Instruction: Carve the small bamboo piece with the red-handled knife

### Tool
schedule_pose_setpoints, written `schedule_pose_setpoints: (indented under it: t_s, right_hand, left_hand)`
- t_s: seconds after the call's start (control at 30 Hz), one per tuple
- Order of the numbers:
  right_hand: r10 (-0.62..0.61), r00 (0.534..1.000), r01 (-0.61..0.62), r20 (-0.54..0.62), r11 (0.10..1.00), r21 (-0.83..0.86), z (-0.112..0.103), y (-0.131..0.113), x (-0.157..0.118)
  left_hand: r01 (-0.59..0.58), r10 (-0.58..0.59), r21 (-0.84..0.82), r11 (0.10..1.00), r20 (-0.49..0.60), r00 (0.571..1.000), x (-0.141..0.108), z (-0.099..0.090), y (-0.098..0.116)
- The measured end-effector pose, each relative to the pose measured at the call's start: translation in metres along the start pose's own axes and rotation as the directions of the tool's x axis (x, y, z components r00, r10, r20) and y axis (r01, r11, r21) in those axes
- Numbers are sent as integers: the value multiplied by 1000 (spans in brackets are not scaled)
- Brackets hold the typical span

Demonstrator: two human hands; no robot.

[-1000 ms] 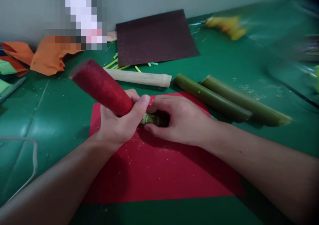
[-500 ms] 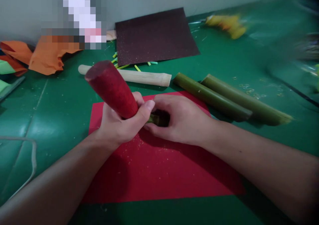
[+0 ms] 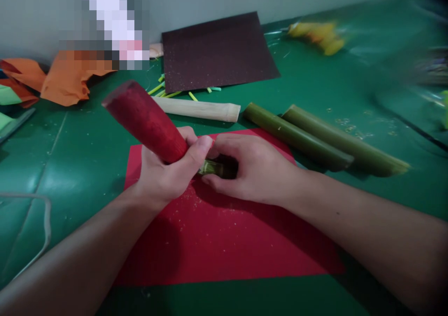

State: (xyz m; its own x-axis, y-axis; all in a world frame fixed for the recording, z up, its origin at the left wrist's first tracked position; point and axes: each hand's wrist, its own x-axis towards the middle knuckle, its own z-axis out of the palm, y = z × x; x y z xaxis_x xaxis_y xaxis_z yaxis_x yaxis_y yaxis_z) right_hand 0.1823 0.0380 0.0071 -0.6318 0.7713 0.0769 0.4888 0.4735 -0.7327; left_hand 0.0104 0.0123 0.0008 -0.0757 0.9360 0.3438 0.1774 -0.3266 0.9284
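My left hand [image 3: 163, 176] is closed around a thick red handle [image 3: 149, 122], which tilts up and to the left. The working end of this tool is mostly hidden below my fist, at the near end of a short green bamboo piece [image 3: 212, 167]. My right hand [image 3: 257, 166] curls around that bamboo piece from the right, with thumb and fingers on its two sides. Both hands are over a red sheet [image 3: 224, 246] sprinkled with small pale shavings.
Beyond my hands lie a pale peeled stick [image 3: 206, 109] and two green bamboo lengths [image 3: 297, 136]. Farther back are a dark brown sheet [image 3: 220, 52], crumpled orange paper [image 3: 68, 80] and a blurred yellow-handled tool [image 3: 317, 35]. A black cord [image 3: 413, 125] runs along the right.
The red handle has tipped farther left and down, and my left hand has shifted slightly left with it. More of the green bamboo piece shows between my hands. My right hand has barely moved.
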Motion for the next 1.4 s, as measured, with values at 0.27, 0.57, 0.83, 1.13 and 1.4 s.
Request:
schedule_pose_setpoints:
  t_s: [0.27, 0.57, 0.83, 1.13, 1.4]
  right_hand:
    - [-5, 1000, 5, -24, 1000, 1, 1, 2, 0]
    - [-39, 998, 36, -46, 998, -58, 0, 3, 2]
    - [-23, 998, 19, -51, 996, -92, 1, 3, 0]
    - [-62, 998, 59, -20, 987, -150, 1, -1, 0]
    - [-61, 998, 56, -29, 985, -163, 7, -2, -1]
  left_hand:
    - [-38, 34, 82, 996, 53, 998, -3, -1, 0]
    - [-1, 15, 79, 997, -176, 984, 1, 7, 1]
    - [-2, 4, 18, 1000, -122, 992, 3, 8, 3]
    - [177, -137, 236, 955, -177, 975, 10, 12, 16]
    - [118, -79, 203, 972, -191, 978, 6, 12, 16]
